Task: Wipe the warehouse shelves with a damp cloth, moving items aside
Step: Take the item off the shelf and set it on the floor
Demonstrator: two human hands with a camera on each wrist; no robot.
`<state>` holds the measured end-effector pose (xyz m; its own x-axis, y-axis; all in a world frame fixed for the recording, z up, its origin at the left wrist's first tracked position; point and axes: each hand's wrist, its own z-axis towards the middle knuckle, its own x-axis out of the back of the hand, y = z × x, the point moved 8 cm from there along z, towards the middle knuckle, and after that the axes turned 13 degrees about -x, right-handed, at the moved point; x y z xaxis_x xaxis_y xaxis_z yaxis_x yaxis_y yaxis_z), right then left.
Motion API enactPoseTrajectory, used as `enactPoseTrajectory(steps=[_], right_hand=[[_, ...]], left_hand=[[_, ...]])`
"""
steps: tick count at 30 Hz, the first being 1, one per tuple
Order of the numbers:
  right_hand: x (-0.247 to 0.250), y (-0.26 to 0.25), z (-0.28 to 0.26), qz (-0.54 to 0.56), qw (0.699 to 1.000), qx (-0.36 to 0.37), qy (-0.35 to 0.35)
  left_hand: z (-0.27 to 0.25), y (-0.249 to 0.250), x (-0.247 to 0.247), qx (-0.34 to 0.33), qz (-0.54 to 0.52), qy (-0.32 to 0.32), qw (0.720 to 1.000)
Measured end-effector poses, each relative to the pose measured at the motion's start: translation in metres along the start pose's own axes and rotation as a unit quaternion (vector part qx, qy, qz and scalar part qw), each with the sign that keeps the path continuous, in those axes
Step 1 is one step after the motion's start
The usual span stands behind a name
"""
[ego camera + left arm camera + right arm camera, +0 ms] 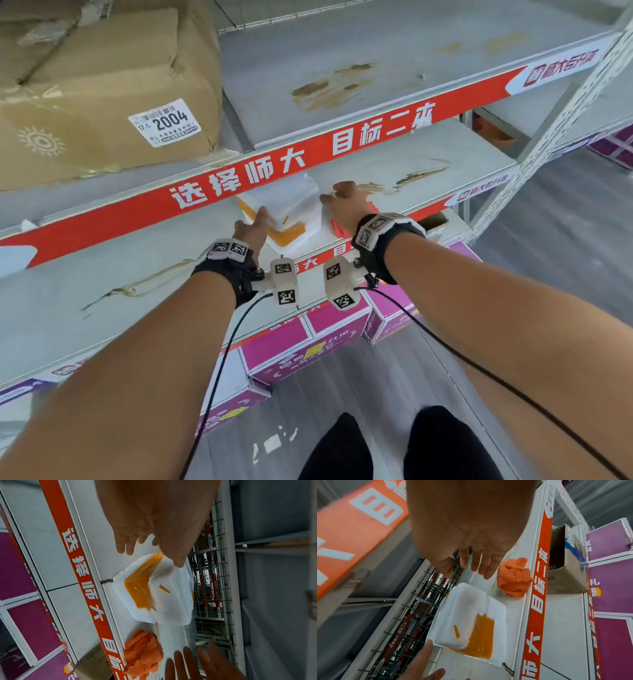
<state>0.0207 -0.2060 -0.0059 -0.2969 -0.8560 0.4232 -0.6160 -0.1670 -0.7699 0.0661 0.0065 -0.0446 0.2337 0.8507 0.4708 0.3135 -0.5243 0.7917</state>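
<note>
A white plastic-wrapped package (286,205) with orange contents lies on the middle shelf (452,157). To its right, near the shelf's front edge, a crumpled orange cloth (337,228) lies loose. My left hand (255,222) reaches in with straight fingers. In the left wrist view its thumb (179,563) touches a far corner of the package (164,601). My right hand (467,572) hovers with spread fingers over the shelf between the package (467,615) and the cloth (513,580), holding nothing.
A big cardboard box (109,85) labelled 2004 fills the upper shelf's left. Red banners (308,150) run along the shelf edges. Green wire mesh (211,588) closes the back. A small open carton (568,574) and purple boxes (301,346) sit below.
</note>
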Motion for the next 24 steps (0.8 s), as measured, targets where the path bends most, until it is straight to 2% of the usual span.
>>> enactPoseTrajectory(steps=[6,12,18,20,24], right_hand=[[-0.029,-0.007,0.008,0.024,0.995,-0.019,-0.099],[-0.034,-0.011,0.005,0.065,0.988,-0.04,-0.133],[-0.028,-0.016,-0.014,0.006,0.99,-0.024,-0.135],[-0.021,-0.015,-0.021,0.011,0.991,-0.026,-0.133],[-0.018,-0.005,-0.046,0.01,0.983,-0.064,-0.169]], left_hand=[[0.005,0.003,-0.012,-0.002,-0.06,-0.013,0.998],[0.003,0.009,-0.013,-0.018,-0.144,-0.032,0.989],[-0.016,0.007,-0.002,-0.006,-0.204,-0.047,0.978],[-0.025,0.008,0.005,-0.009,-0.216,-0.064,0.974],[-0.046,0.009,0.015,-0.017,-0.208,-0.117,0.971]])
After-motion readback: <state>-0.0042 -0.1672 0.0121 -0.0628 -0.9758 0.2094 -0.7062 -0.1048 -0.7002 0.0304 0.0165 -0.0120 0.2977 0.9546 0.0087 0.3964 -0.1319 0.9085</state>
